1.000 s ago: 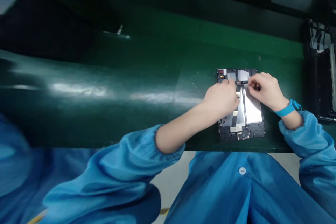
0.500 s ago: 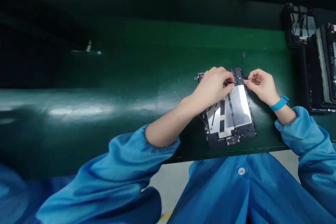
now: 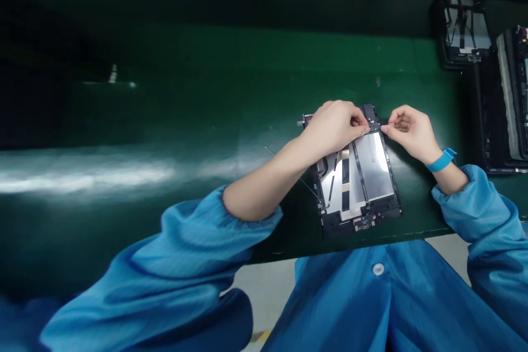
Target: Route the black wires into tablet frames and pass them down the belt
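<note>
Green bench point(image 3: 231, 66), glare streak at left. Far right: dark trays point(image 3: 501, 99) holding opened devices point(image 3: 462, 30). Small bright object point(image 3: 112, 74) far left.

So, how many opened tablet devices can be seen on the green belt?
3. One opened tablet lies under both hands near the front edge; a second is at the far right; a third is at the right edge, partly cut off. More may lie outside view.

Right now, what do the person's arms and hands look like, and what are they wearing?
Both hands, left hand and right hand, are bare, without gloves. Loose shiny blue sleeves with gathered elastic cuffs end partway up the forearms. The right wrist carries a blue wristband. The matching blue coat has a white button.
</note>
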Motion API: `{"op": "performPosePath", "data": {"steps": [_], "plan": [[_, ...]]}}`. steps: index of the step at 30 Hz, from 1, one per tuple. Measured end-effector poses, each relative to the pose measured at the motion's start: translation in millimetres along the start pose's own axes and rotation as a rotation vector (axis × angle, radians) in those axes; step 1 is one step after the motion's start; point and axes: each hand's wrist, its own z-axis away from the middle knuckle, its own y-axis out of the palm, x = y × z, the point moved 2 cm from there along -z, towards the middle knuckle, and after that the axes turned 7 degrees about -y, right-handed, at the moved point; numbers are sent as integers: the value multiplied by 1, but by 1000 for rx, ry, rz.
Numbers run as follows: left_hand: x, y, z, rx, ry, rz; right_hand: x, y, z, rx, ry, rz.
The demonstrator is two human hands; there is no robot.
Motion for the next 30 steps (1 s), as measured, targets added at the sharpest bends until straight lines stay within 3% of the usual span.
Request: {"op": "performPosePath", "data": {"steps": [3, 8, 14, 22, 30], "plan": [[-5, 3, 0, -10, 18, -46, 3, -2, -1, -38, -7, -14], [-11, 8, 1, -38, 192, 13, 14, 9, -9, -44, -45, -32], [2, 10, 1, -176, 16, 54, 6, 18, -14, 54, -5, -43], [3, 14, 2, -184, 18, 37, 4, 13, -14, 90, 76, -181], [2, 15, 0, -200, 7, 56, 11, 13, -13, 107, 90, -122]]}}
